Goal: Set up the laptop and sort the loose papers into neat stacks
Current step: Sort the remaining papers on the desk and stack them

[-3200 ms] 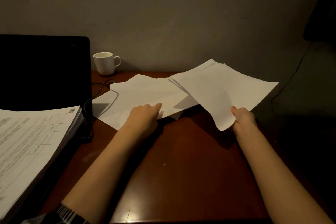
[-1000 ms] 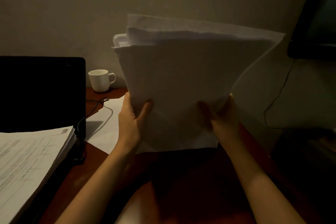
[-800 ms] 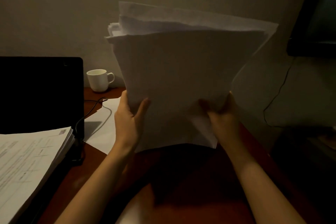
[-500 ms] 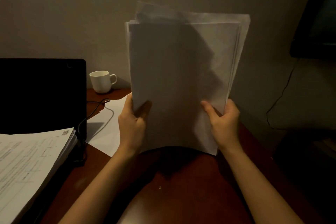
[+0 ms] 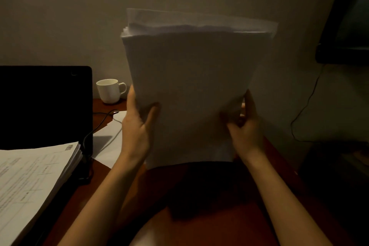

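While I hold the sheaf upright in front of me, my left hand has a grip on its lower left edge, thumb across the front and fingers behind, and my right hand pinches the lower right edge the same way. Its blank face is toward me, with no writing I can read. Its top edges are uneven, several sheets standing higher than the front one, and its bottom edge hangs above the bench, not touching it.

On my left lies a thick stack of printed pages with lines of text and ruled boxes, too small and dim to read; a small square mark sits near its far right corner, and I cannot tell what it says. Its right edge fans out slightly. Behind it stands the laptop, screen dark. A cable runs from its right side over a loose sheet lying flat, just left of my left wrist. A white mug stands by the wall, near the laptop's right edge. Bare wood lies open between my forearms.
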